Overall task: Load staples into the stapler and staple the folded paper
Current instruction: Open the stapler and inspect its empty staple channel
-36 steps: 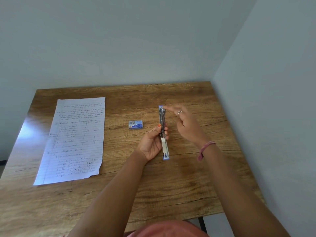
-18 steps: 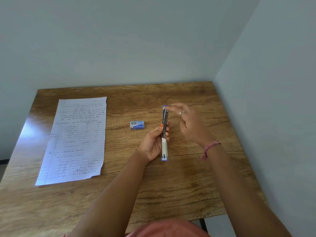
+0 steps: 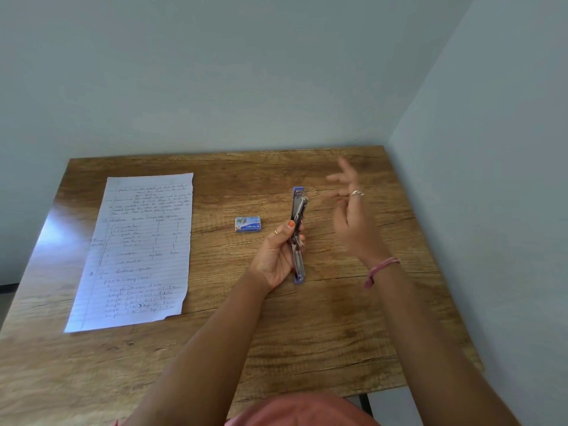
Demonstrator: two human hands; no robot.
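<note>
My left hand (image 3: 278,256) grips a blue and metal stapler (image 3: 298,238) swung fully open into one long strip, held above the middle of the wooden table (image 3: 307,348). Its far end points away from me. My right hand (image 3: 350,210) hovers to the right of the stapler with its fingers spread and blurred, touching nothing. A small blue staple box (image 3: 248,224) lies flat on the table just left of my left hand. A handwritten lined sheet of paper (image 3: 141,250) lies flat on the left part of the table.
The table stands in a corner, with a wall along its far edge and another wall close along its right edge. A black table leg (image 3: 364,404) shows at the near right.
My right hand has lifted off the far end of the stapler and moved to the right, its fingers spreading. The left hand keeps its grip on the stapler.
</note>
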